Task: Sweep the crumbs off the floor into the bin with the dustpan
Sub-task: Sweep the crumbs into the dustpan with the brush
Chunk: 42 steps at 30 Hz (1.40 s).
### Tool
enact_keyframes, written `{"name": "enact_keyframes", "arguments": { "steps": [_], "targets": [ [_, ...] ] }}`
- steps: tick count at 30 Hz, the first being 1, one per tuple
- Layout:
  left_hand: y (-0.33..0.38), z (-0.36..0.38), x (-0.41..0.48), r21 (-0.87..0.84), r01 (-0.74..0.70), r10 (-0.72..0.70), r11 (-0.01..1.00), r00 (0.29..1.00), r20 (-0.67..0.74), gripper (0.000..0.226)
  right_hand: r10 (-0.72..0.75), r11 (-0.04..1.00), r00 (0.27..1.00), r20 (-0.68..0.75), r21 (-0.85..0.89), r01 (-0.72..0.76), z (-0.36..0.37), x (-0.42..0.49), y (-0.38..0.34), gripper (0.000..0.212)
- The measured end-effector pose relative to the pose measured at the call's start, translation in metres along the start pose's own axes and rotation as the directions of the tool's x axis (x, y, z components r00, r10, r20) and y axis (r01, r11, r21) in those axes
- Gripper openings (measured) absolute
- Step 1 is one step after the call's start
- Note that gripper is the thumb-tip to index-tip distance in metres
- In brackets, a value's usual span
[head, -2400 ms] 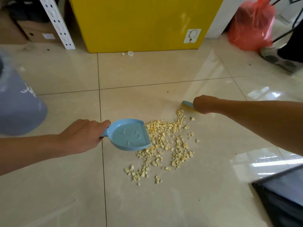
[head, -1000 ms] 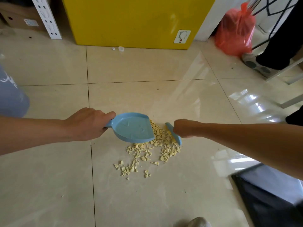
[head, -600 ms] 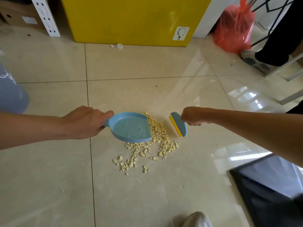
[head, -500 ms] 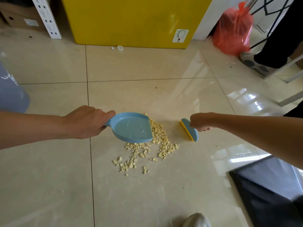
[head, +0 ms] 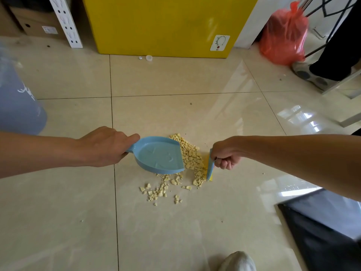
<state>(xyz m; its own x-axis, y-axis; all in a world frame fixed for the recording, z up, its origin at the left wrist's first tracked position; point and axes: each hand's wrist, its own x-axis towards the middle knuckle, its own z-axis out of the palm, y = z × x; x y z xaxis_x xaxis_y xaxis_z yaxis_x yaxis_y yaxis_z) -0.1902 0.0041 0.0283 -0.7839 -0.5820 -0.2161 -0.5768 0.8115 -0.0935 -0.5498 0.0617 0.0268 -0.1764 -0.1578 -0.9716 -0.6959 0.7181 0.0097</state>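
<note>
Views: only one, the camera worn on my head, so no second view shares the scene.
Facing: forward and steeply down at the tiled floor (head: 175, 231).
Nearness: close; my left hand (head: 103, 146) and right hand (head: 224, 155) reach in from the two sides.
Centre: the crumbs (head: 190, 159) lie mid-frame.
Far edge: the yellow cabinet (head: 166, 24).
Near edge: my shoe tip (head: 237, 262).
Lens: wide-angle.
</note>
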Motion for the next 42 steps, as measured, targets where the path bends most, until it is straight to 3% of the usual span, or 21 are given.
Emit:
{"name": "enact_keyframes", "arguments": {
  "steps": [7,13,20,28,35,42],
  "targets": [
    [-0.005,0.004,-0.009,0.062,0.005,-0.006,0.998,1.000,0.009,0.022,-0.071,0.989,0.997,0.024,0.129,0.068,0.004,-0.002,-0.026,0.031],
    [-0.015,0.009,-0.015,0.064,0.028,-0.030,0.998,0.999,0.023,0.023,-0.132,0.986,0.991,-0.010,0.106,0.132,0.005,-0.011,-0.032,0.033],
    [-0.018,0.006,-0.011,0.011,0.046,-0.045,0.999,0.999,-0.007,0.018,-0.275,0.946,0.955,-0.110,-0.208,0.249,-0.021,-0.040,-0.042,0.025],
    [-0.042,0.004,-0.022,-0.061,-0.068,0.058,0.996,0.986,-0.155,0.018,-0.281,0.840,0.944,0.174,-0.431,0.330,0.023,-0.033,-0.069,0.024],
    [-0.061,0.016,-0.044,-0.046,-0.052,0.045,0.998,0.989,-0.143,0.030,-0.424,0.694,0.870,0.254,-0.526,0.492,0.103,-0.002,-0.078,0.031],
    [-0.059,0.026,-0.066,-0.043,-0.018,0.015,0.999,0.998,-0.057,0.023,-0.524,0.359,0.819,0.232,-0.812,0.460,0.140,0.023,-0.102,0.041]
  ]
}}
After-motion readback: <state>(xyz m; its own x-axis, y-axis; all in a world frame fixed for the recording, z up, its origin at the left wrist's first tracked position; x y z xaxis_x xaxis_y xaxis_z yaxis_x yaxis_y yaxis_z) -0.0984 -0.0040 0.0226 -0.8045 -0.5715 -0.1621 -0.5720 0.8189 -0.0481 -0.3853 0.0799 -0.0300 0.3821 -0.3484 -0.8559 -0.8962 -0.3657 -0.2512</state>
